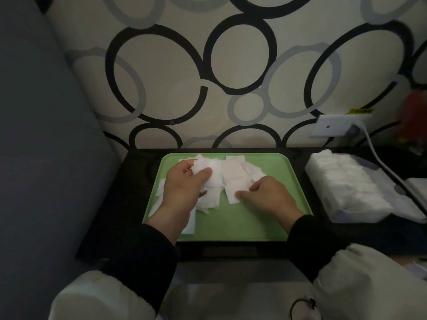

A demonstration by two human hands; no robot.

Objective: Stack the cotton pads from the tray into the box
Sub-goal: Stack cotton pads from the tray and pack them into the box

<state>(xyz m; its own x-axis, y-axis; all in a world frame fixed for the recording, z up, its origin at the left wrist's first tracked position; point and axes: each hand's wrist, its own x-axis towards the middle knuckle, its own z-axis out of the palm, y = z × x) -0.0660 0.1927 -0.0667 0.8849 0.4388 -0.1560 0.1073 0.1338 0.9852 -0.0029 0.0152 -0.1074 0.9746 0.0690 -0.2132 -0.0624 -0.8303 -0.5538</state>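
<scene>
A green tray (242, 225) lies on a black table in front of me, with several white square cotton pads (233, 179) scattered over its far half. My left hand (184, 185) holds a small bunch of pads between thumb and fingers above the tray's left side. My right hand (265, 195) rests on the tray, its fingertips curled onto the edge of one pad near the middle. The clear box (351, 188), packed with rows of white pads, stands to the right of the tray.
A patterned wall rises just behind the table. A wall socket (332, 128) with a white cable (379, 158) running down sits above the box. A grey padded surface (46, 135) is at the left. My knees are at the bottom.
</scene>
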